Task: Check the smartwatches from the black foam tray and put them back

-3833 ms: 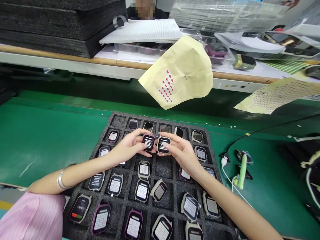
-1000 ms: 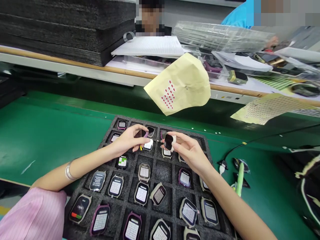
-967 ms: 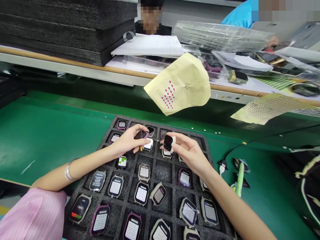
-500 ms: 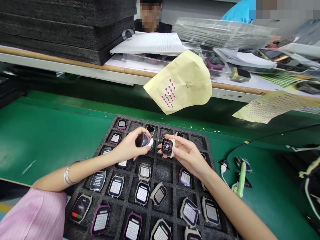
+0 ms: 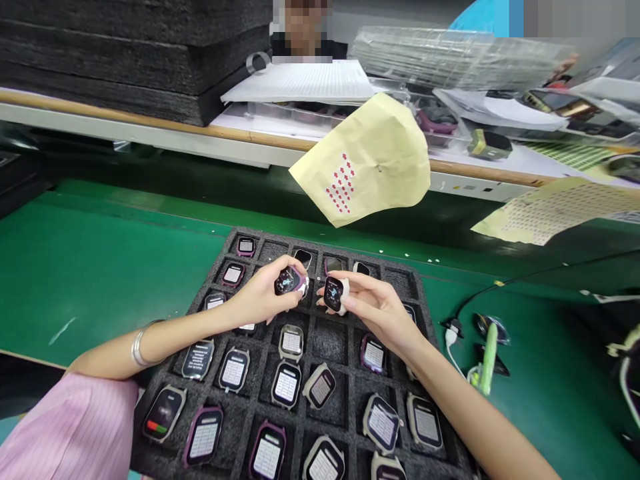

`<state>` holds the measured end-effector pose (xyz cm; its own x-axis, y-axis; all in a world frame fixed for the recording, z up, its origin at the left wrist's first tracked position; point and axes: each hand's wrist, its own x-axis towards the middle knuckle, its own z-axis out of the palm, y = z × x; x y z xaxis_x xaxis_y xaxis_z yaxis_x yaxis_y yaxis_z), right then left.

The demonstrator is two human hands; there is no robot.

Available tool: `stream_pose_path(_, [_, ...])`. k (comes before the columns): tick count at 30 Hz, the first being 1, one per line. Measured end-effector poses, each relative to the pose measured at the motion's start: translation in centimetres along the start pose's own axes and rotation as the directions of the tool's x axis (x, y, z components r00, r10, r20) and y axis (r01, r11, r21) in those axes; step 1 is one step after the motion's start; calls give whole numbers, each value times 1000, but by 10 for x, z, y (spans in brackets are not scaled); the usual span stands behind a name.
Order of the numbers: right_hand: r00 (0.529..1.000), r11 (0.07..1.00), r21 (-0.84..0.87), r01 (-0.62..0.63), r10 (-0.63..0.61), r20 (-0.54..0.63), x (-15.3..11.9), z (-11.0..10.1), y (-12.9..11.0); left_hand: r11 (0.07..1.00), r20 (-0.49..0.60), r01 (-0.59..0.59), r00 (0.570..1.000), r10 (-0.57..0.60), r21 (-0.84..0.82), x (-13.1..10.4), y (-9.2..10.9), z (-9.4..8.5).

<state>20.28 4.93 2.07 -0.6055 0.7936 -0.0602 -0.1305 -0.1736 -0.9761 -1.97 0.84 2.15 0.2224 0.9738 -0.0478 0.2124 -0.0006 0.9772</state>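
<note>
My left hand (image 5: 274, 291) is closed around a purple smartwatch (image 5: 289, 281) whose dark screen shows a lit watch face. A pale smartwatch (image 5: 334, 293) with a lit face sits between the thumb and fingers of my right hand (image 5: 379, 303). Both hands hover over a black foam tray (image 5: 327, 339) divided into square pockets. Several strapless watches lie face up in it, among them a purple one (image 5: 204, 437) and a beige one (image 5: 320, 386), many showing white list screens. Something white peeks out beside the purple watch in my left hand; I cannot make it out.
Black foam trays (image 5: 150, 60) are stacked on the shelf at upper left. A yellow sticker sheet (image 5: 370, 160) hangs from the shelf edge (image 5: 270, 140). On the green bench (image 5: 95, 267), a cable (image 5: 453, 330) and a light green stick (image 5: 490, 358) lie at right. Another person sits behind the shelf.
The purple watch's screen has gone from dark to showing a lit face. The pale watch has turned slightly in my right hand. The whole view has shifted a little.
</note>
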Motion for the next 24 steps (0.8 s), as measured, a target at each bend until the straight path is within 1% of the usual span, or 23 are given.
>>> stream_pose_path(3, [1000,1000,-15,-5,4,-17,0,0,0,998,24,39,999,-38,-55,-4,4,1])
stream_pose_path(9, [1000,1000,10,-3,3,-19,-1,0,-1,988,15,8,1000,-6,-152,-8,5,3])
stream_pose_path(13, [1000,999,37,25,-26,14,-3,0,-1,977,61,4,998,9,-214,-9,6,5])
stream_pose_path(17, [998,997,57,43,-46,53,-5,-1,1,979,52,34,998,-24,-202,-8,6,7])
stream_pose_path(21, [998,997,69,33,-36,52,-6,-1,2,980,103,40,994,-20,-195,-4,0,8])
stream_pose_path(24, [998,995,91,34,-39,57,-8,0,4,979,81,26,997,-10,-201,-1,-4,8])
